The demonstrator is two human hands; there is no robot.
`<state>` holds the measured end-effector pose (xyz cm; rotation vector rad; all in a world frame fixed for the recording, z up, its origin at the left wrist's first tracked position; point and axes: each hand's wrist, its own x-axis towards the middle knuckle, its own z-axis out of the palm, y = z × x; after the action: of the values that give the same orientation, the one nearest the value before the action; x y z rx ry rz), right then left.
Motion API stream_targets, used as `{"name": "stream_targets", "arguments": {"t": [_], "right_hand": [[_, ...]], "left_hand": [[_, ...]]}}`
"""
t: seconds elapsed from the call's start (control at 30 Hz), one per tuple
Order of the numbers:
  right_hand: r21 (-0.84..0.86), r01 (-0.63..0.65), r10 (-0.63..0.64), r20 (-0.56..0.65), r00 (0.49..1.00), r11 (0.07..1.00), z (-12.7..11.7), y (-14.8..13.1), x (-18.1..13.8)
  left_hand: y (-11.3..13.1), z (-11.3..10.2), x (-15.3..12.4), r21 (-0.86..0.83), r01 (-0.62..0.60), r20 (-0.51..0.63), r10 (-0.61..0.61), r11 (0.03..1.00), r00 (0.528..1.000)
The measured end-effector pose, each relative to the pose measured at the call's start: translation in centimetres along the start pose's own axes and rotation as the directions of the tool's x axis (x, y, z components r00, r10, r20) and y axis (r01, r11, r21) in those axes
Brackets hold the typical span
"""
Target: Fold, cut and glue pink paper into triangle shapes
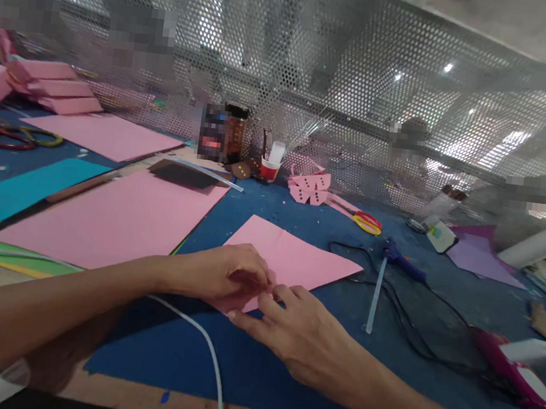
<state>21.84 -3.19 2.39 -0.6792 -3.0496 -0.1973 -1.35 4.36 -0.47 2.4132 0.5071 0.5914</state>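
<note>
A pink paper sheet (291, 256) lies on the blue mat (175, 352) in front of me. My left hand (225, 271) is curled with its fingers pinching the near corner of that sheet. My right hand (295, 330) meets it from the right, fingers bent and pressed on the same corner. The corner itself is hidden under my fingers. A white cable (208, 349) runs under my left forearm toward the table's front edge.
A large pink sheet (116, 218) and a teal sheet (16, 189) lie to the left. A blue glue gun (403, 259) with black cord, a glue stick (376, 297), scissors (365, 221), pink paper butterflies (309, 188), a red cup (270, 168) and a jar (235, 132) sit beyond. A perforated metal screen (319, 71) backs the table.
</note>
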Motion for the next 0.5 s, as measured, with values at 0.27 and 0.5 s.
{"name": "stream_targets", "arguments": {"t": [0.27,0.5], "right_hand": [[-0.004,0.0,0.0,0.006,1.0,1.0,0.16,0.02,0.12],[0.074,-0.063,0.061,0.021,0.998,0.995,0.69,0.85,-0.43]], "left_hand": [[0.24,-0.09,0.0,-0.001,-0.004,-0.017,0.004,1.0,1.0],[0.44,-0.14,-0.08,-0.016,0.048,-0.01,-0.048,0.999,0.999]]}}
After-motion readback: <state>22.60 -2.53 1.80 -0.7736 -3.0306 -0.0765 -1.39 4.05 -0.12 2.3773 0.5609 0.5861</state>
